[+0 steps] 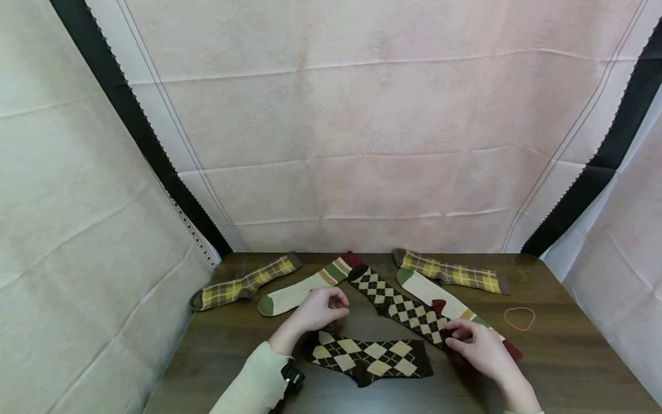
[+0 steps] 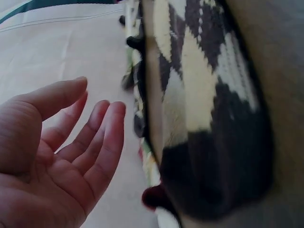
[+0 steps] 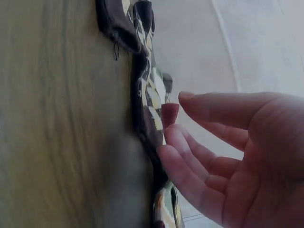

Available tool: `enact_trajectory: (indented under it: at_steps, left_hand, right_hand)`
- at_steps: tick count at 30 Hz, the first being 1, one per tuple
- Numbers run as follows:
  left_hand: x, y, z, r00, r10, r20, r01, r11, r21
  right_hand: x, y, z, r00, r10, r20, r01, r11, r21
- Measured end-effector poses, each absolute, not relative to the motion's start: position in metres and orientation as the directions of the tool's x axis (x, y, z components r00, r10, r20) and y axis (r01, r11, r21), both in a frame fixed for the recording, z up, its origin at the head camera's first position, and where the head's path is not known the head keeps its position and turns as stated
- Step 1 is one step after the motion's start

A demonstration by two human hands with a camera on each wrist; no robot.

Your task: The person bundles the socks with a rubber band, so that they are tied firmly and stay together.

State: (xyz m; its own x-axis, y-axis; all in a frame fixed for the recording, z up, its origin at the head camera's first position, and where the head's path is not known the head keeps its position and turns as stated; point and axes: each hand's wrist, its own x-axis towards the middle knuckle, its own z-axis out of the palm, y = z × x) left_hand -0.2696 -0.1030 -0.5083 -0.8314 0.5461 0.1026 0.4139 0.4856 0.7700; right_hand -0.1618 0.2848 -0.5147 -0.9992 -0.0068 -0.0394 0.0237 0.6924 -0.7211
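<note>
A dark brown and cream argyle sock (image 1: 372,356) lies flat near the front of the table. My left hand (image 1: 318,310) hovers just beyond its left end, fingers loosely bent, with nothing between thumb and fingertips. Farther back, a second argyle sock (image 1: 398,305) slants from the table's middle toward my right hand (image 1: 481,348). The right fingertips are right at that sock's near end; in the right wrist view the thumb (image 3: 213,107) stands apart from the other fingers. The left wrist view shows the near argyle sock (image 2: 194,95) large beside the palm.
White ribbed socks with green and dark red ends, one left (image 1: 300,294) and one right (image 1: 429,290), lie behind the hands. Yellow plaid socks lie at the back left (image 1: 243,287) and back right (image 1: 450,271). A pinkish loop (image 1: 534,318) lies at right. Pale cloth surrounds the wooden table.
</note>
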Motion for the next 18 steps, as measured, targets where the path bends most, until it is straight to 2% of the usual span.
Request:
enact_trajectory:
  at_steps: [9, 18]
  left_hand:
    - [-0.3, -0.078, -0.517, -0.877, 0.474, 0.08, 0.338, 0.492, 0.803]
    - [-0.326, -0.061, -0.523, -0.924, 0.362, 0.122, 0.311, 0.528, 0.79]
  right_hand:
    - [-0.159, 0.289, -0.518, -0.999, 0.034, -0.025, 0.041, 0.726, -0.686]
    - [-0.161, 0.291, -0.52, -0.999, 0.045, 0.008, 0.03, 0.772, -0.634]
